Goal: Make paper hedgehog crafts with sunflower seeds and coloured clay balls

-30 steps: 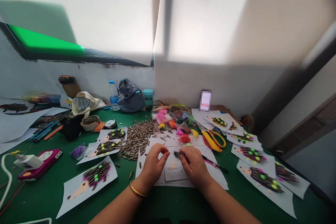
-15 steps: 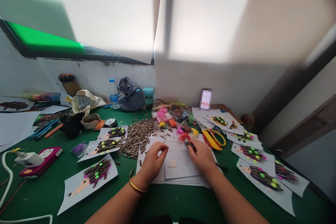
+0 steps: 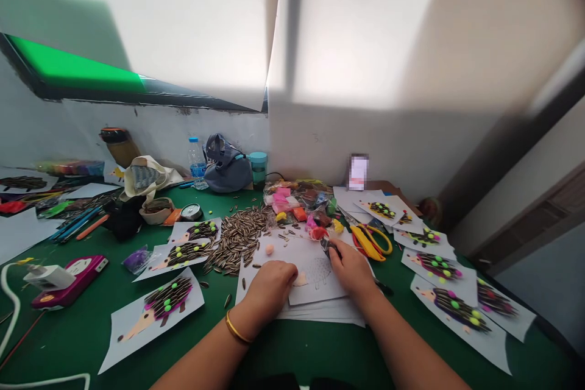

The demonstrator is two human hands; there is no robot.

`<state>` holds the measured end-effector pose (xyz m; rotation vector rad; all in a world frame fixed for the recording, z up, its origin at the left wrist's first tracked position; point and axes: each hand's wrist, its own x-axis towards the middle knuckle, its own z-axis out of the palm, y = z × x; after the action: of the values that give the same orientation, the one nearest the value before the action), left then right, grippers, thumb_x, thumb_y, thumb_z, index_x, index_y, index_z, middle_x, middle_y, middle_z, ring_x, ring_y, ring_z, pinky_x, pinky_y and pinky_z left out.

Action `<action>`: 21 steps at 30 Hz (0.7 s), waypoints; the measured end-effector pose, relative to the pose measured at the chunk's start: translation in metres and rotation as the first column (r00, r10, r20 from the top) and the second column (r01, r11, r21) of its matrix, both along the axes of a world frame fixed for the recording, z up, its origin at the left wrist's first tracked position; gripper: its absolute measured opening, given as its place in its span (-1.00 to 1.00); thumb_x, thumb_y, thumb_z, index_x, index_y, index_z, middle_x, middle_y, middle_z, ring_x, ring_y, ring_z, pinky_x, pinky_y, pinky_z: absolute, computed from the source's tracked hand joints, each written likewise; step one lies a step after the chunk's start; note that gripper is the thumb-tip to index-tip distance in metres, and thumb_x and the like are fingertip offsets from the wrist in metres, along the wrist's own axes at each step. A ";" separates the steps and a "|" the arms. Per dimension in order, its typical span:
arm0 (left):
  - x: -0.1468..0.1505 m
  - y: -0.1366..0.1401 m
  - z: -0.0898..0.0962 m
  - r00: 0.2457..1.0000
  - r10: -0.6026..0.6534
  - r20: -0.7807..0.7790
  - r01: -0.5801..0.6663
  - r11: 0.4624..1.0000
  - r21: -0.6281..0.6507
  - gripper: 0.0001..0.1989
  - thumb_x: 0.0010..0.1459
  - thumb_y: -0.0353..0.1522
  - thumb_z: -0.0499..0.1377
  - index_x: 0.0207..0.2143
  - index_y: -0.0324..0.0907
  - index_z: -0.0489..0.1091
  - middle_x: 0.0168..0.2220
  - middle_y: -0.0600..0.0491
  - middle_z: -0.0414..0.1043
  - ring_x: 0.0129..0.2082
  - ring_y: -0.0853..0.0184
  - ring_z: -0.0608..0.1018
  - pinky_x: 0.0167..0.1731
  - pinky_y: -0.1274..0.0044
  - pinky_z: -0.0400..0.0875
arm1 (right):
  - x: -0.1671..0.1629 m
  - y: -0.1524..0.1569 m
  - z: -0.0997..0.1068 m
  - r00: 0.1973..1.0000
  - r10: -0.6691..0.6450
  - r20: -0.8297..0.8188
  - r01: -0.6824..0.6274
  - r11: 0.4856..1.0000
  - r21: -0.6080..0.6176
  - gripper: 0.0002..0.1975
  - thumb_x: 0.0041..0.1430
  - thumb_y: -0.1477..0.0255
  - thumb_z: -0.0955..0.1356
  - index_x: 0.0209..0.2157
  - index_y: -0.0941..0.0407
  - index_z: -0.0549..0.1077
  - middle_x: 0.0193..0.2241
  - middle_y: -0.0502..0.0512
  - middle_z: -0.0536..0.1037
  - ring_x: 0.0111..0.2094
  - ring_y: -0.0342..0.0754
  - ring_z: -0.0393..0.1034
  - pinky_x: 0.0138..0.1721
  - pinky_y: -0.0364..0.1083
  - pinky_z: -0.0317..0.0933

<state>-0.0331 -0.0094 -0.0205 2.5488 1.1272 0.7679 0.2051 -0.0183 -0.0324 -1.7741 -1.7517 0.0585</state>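
A sheet of paper with a hedgehog drawing [image 3: 320, 273] lies on a stack of white paper [image 3: 320, 312] before me. Its snout is covered in peach clay. My left hand [image 3: 273, 285] is closed at the snout end, fingertips pressed together; anything in them is hidden. Thumb and fingers of my right hand [image 3: 351, 267] grip a small dark lump [image 3: 326, 245], perhaps clay, at the sheet's upper right. A peach clay ball [image 3: 269, 249] sits on the paper beyond my left hand. Striped sunflower seeds [image 3: 240, 234] are heaped to the left.
Colourful clay packets [image 3: 297, 201] lie behind the paper. Yellow-handled scissors [image 3: 369, 242] are right of my right hand. Finished hedgehog cards [image 3: 155, 322] flank both sides. A power strip [image 3: 73, 280] with a white cable sits far left; a phone [image 3: 358, 172] leans on the wall.
My left hand has moved slightly down and right, its fingers curling in at the snout. The peach ball has come into view. The sheet has turned a little.
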 end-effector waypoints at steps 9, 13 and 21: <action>-0.014 0.003 0.009 0.992 0.027 -0.126 -0.031 0.999 -0.023 -0.82 0.21 -0.45 0.05 -0.35 -0.14 0.44 -0.40 0.01 0.51 -0.36 0.25 0.52 -0.33 0.48 0.31 | -0.008 -0.011 0.006 0.993 0.060 -0.104 -0.070 0.993 -0.096 -0.65 0.28 0.31 0.19 -0.03 0.10 0.45 -0.07 0.15 0.56 -0.06 0.06 0.44 -0.07 -0.01 0.26; -0.016 0.006 0.007 0.998 0.050 0.029 -0.047 0.993 -0.110 -0.84 0.18 -0.46 0.09 -0.30 -0.12 0.45 -0.29 0.05 0.55 -0.25 0.28 0.54 -0.20 0.49 0.35 | -0.010 -0.011 0.006 0.995 0.088 -0.048 -0.092 0.992 -0.089 -0.66 0.22 0.37 0.24 -0.01 0.10 0.45 -0.03 0.17 0.53 0.01 0.07 0.38 0.04 0.01 0.18; -0.015 0.010 0.001 0.972 0.126 0.199 -0.059 0.947 -0.315 -0.79 0.19 -0.40 0.10 -0.14 -0.10 0.46 -0.19 0.07 0.58 -0.17 0.31 0.57 -0.10 0.48 0.40 | -0.011 -0.011 0.001 0.998 0.025 0.062 -0.024 1.000 -0.018 -0.60 0.13 0.44 0.29 0.03 0.04 0.43 0.07 0.13 0.44 0.11 0.09 0.27 0.10 0.10 0.10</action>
<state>-0.0485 0.0010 -0.0192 2.1135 1.1960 0.8003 0.1942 -0.0297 -0.0309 -1.7848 -1.8227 0.0289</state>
